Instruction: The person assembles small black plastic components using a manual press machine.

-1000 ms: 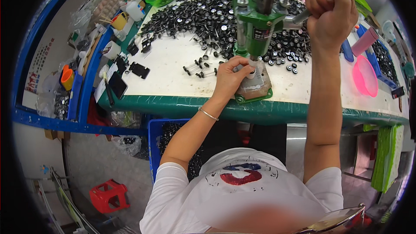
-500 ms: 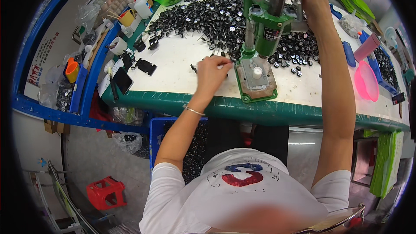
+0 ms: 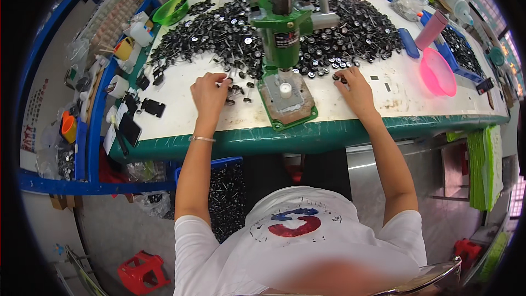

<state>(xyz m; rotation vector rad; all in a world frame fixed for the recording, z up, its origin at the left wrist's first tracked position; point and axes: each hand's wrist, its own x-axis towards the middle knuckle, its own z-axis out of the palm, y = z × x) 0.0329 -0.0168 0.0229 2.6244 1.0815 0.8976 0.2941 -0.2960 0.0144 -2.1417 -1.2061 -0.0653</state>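
Note:
Left of a green bench press [image 3: 285,46], my left hand [image 3: 210,96] is pinched closed at the near edge of some loose black wheels with thin metal pins [image 3: 235,90]. Whatever its fingertips hold is too small to make out. My right hand [image 3: 356,93] rests right of the press, its fingers closed around a small black wheel [image 3: 343,80]. Between the hands, a white round piece [image 3: 285,90] stands on the metal plate of the press base [image 3: 296,112]. Behind them spreads a large heap of black wheels [image 3: 359,27], partly hidden by the press.
A green basket [image 3: 171,11] stands far left, and two pink bowls [image 3: 438,74] are on the right. A pink bottle [image 3: 432,30] and a blue tray [image 3: 460,57] are beside them. A blue bin of small parts [image 3: 226,197] sits under the table's green edge [image 3: 339,131].
My right hand has come down from the upper right side of the press to the tabletop and taken a wheel. The left hand is farther from the press. The view has shifted.

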